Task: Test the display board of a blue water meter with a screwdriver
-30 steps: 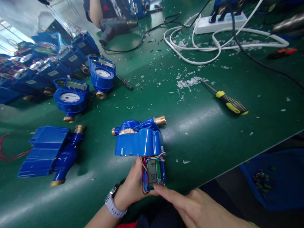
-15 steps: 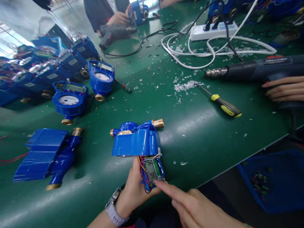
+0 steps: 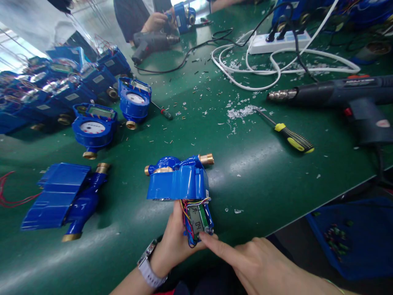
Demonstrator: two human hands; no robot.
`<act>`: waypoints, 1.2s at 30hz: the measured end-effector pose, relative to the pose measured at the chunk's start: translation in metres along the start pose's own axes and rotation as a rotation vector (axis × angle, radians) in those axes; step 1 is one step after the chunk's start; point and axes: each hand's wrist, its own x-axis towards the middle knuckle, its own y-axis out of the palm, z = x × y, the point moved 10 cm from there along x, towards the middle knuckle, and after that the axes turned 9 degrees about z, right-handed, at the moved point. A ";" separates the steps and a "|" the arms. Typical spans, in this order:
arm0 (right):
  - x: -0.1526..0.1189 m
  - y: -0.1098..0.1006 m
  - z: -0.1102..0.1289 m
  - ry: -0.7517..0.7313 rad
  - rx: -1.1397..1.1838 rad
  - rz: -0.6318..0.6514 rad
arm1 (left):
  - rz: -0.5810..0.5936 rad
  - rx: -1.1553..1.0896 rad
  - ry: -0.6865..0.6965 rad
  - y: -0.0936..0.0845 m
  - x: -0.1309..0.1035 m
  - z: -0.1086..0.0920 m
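A blue water meter (image 3: 176, 184) with brass threaded ends sits on the table in front of me, its lid side facing up. From it hangs an opened housing with a small LCD display (image 3: 195, 220), a green circuit board and coloured wires. My left hand (image 3: 175, 237), wearing a watch, is closed around this housing from below and the left. My right hand (image 3: 251, 258) holds nothing; its index finger is stretched out, with the tip touching the lower end of the board beside the display. Its other fingers are bent and partly hidden.
Left of me lies another blue meter (image 3: 82, 205) with red wires; more meters (image 3: 93, 127) stand behind it. A yellow-black screwdriver (image 3: 294, 139), a heat gun (image 3: 331, 92), a white power strip (image 3: 279, 42) and scraps lie right. A blue bin (image 3: 353, 262) is below the edge. A co-worker's hand (image 3: 156, 21) is opposite.
The other person's hand at the right has left the heat gun, which now lies alone. My index finger stays on the board. The view has shifted slightly.
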 end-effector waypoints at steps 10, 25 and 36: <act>-0.003 0.004 -0.019 0.028 0.706 -0.200 | -0.054 0.081 -0.025 -0.001 -0.006 0.004; -0.025 0.032 -0.032 0.011 1.575 0.019 | 0.211 -0.056 0.053 0.005 0.002 -0.004; -0.040 -0.031 -0.037 -0.030 0.627 -0.098 | 0.284 -0.018 0.098 0.007 0.004 -0.010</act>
